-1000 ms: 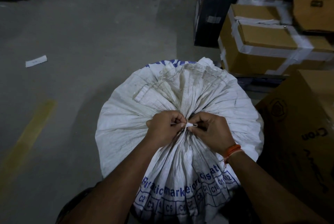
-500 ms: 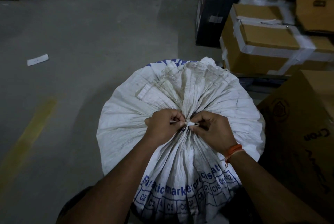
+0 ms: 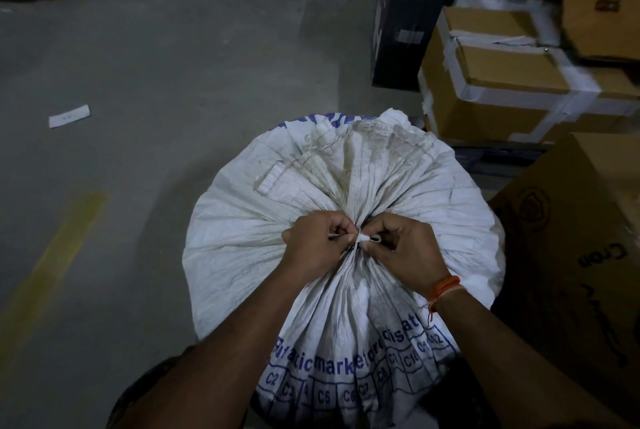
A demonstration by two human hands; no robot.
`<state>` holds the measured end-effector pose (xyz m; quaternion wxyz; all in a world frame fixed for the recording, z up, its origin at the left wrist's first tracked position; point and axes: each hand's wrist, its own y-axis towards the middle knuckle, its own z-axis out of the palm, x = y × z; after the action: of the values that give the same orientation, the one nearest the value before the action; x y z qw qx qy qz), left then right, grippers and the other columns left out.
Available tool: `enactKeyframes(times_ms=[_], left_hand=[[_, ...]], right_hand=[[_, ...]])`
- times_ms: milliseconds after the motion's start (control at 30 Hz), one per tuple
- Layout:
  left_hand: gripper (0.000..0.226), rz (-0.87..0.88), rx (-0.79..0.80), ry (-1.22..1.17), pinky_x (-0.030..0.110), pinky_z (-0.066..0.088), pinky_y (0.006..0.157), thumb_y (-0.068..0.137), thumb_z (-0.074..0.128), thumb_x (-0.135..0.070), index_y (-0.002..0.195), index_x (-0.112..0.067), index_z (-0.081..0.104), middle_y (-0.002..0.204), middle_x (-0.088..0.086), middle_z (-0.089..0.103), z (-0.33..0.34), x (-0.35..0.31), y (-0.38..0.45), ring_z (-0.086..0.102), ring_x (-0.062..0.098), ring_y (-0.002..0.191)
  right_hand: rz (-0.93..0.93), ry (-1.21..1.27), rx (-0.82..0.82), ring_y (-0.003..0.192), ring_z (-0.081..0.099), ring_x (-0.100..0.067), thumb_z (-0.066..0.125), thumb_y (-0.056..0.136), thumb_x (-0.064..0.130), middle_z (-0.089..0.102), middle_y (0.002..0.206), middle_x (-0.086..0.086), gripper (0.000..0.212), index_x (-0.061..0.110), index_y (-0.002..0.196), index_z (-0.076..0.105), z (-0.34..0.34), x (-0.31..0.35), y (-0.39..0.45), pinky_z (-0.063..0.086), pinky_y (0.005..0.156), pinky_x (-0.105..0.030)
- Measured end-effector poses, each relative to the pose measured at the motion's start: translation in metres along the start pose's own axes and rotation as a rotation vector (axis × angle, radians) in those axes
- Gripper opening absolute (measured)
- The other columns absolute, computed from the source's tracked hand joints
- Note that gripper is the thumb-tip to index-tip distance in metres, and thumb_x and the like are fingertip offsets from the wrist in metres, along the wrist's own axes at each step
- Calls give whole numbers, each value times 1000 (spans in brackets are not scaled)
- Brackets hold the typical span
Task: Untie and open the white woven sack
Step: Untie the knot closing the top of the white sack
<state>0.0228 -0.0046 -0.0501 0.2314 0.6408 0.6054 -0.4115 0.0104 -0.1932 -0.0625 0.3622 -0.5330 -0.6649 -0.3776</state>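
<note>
A full white woven sack (image 3: 242,231) with blue print stands on the floor in front of me, its mouth gathered into a bunch and bound by a white tie (image 3: 363,238). My left hand (image 3: 317,245) pinches one end of the tie just left of the knot. Touching the knot from the right, my right hand (image 3: 403,250) pinches the tie's other end; an orange thread circles that wrist. The gathered mouth fans out beyond the knot, away from me.
Taped cardboard boxes (image 3: 502,82) and a black box (image 3: 405,20) stand behind the sack at the right. A large brown carton (image 3: 581,255) sits close on the right. Grey concrete floor with a yellow stripe (image 3: 52,266) and a paper scrap (image 3: 69,115) lies left.
Both hands stay at the knot with only small finger movements. The sack remains tied.
</note>
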Motion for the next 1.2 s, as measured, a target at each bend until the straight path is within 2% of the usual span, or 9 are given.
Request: enactKeyframes(times_ms=[100, 200, 233, 333, 467, 533, 800, 867, 1200], left_hand=[[10, 2, 14, 10, 29, 51, 89, 92, 76, -17, 90, -27, 79, 83, -12, 76, -4, 0, 0, 71, 4, 86], [4, -14, 14, 63, 43, 52, 95, 90, 78, -24, 89, -28, 78, 89, -8, 80, -9, 1, 1, 74, 11, 90], [3, -12, 14, 63, 43, 54, 93, 90, 78, -24, 89, -27, 78, 88, -6, 80, -10, 1, 1, 74, 12, 89], [7, 2, 13, 45, 35, 57, 85, 90, 78, -18, 87, -24, 79, 86, -3, 80, -12, 0, 1, 74, 13, 85], [18, -11, 1, 39, 32, 56, 85, 91, 77, -16, 81, -30, 76, 87, -5, 81, -12, 3, 3, 75, 13, 88], [16, -10, -2, 34, 31, 56, 88, 91, 77, -16, 82, -28, 77, 88, -7, 81, -11, 3, 4, 75, 12, 91], [9, -15, -4, 36, 46, 56, 99, 92, 76, -17, 88, -25, 80, 90, -6, 81, -10, 2, 2, 75, 12, 94], [11, -21, -1, 36, 48, 54, 101, 92, 75, -17, 87, -25, 79, 92, -6, 81, -9, 2, 3, 75, 13, 96], [11, -37, 4, 49, 53, 51, 104, 93, 74, -20, 87, -28, 78, 93, -7, 81, -9, 2, 4, 74, 13, 99]], right_hand=[[5, 4, -4, 81, 73, -6, 84, 76, 0, 76, 85, 4, 19, 15, 84, 75, 1, 1, 1, 58, 76, -17], [11, -16, -9, 80, 73, -6, 85, 76, 3, 75, 84, 6, 20, 19, 84, 75, 1, 0, 1, 59, 75, -18], [13, -20, -12, 80, 73, -6, 85, 76, 5, 75, 84, 6, 19, 19, 84, 75, 1, 0, 1, 60, 74, -20], [-7, -34, -19, 77, 72, -7, 84, 77, 7, 74, 83, 6, 16, 16, 86, 75, 2, 0, 1, 59, 70, -18], [-26, -10, -9, 74, 70, -4, 81, 76, 1, 73, 82, 8, 19, 15, 85, 73, 4, 4, 0, 53, 66, -10], [-31, -16, -11, 74, 70, -3, 83, 75, 1, 73, 83, 8, 20, 15, 84, 72, 3, 6, 0, 51, 66, -8], [-36, -23, -17, 77, 71, -5, 83, 76, 4, 73, 85, 7, 18, 15, 83, 71, 4, 7, 0, 56, 67, -13], [-28, -17, -22, 75, 71, -7, 83, 77, 4, 73, 83, 6, 18, 16, 83, 72, 4, 7, 0, 57, 67, -16], [-29, -6, -25, 78, 71, -5, 83, 78, 5, 74, 85, 8, 15, 14, 84, 73, 4, 8, 0, 55, 69, -11]])
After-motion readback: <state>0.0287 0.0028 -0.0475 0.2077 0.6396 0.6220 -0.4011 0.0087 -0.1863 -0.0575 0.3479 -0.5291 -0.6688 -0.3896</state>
